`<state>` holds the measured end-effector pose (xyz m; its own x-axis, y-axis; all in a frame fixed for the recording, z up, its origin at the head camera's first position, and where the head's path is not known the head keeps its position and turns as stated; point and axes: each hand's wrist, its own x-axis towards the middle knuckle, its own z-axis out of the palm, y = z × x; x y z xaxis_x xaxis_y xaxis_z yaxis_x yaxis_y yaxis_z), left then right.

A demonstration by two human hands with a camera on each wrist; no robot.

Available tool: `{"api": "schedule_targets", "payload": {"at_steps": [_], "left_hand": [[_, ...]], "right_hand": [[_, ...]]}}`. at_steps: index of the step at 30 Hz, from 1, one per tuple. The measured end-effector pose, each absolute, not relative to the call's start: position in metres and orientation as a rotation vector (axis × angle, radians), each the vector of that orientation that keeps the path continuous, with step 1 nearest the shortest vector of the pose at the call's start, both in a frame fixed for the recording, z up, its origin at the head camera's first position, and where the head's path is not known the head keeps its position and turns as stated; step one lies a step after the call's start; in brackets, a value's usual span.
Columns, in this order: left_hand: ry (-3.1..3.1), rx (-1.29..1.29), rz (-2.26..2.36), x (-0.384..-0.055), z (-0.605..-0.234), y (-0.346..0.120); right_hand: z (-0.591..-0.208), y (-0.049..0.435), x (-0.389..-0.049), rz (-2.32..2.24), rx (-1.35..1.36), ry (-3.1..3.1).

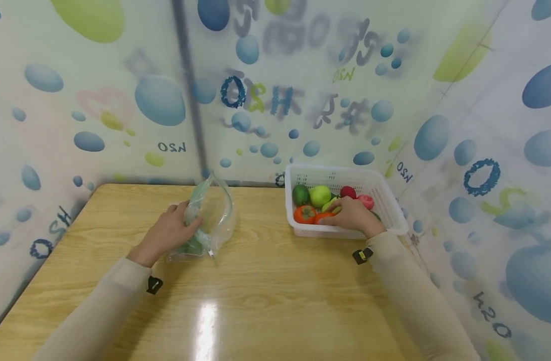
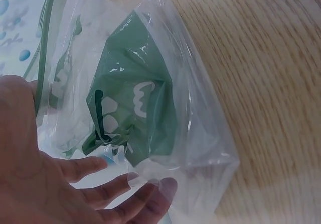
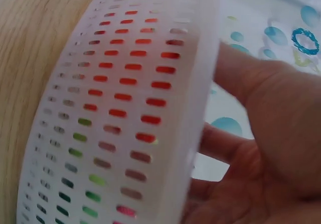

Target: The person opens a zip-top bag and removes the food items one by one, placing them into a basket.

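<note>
On the left of the table, a clear zip bag (image 1: 221,220) with green print stands with its mouth gaping. My left hand (image 1: 169,233) holds its left side, thumb over the rim. In the left wrist view, several fingers (image 2: 108,191) stretch along the bag's lower side. My right hand (image 1: 354,215) reaches into a white plastic basket (image 1: 348,233), thumb and index finger at an orange-red fruit (image 1: 322,217). A persimmon (image 1: 304,214) lies left of it. The basket wall hides the right fingertips in the right wrist view, so any grip is unclear.
Also in the basket are a dark green fruit (image 1: 300,194), a green apple (image 1: 320,195), a dark red fruit (image 1: 348,192) and a pink piece (image 1: 366,201). The wooden table (image 1: 266,291) meets a patterned wall (image 1: 266,135) behind and at the right.
</note>
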<state>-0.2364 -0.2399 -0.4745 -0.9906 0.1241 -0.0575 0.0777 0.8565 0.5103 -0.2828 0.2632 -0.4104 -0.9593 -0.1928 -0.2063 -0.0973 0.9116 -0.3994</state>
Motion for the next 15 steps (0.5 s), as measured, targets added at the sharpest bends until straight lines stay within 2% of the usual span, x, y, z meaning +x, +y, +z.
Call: {"api": "schedule_targets", "payload": {"at_steps": [10,15], "left_hand": [[2.940,0.160,0.832,-0.234,-0.474,-0.240],[2.937,0.149,0.842,-0.233,-0.474,-0.240]], "right_hand": [[-0.420,0.262,-0.279,-0.595,-0.133,2.861],[-0.423,0.267,-0.273,-0.617,-0.183,2.942]]}}
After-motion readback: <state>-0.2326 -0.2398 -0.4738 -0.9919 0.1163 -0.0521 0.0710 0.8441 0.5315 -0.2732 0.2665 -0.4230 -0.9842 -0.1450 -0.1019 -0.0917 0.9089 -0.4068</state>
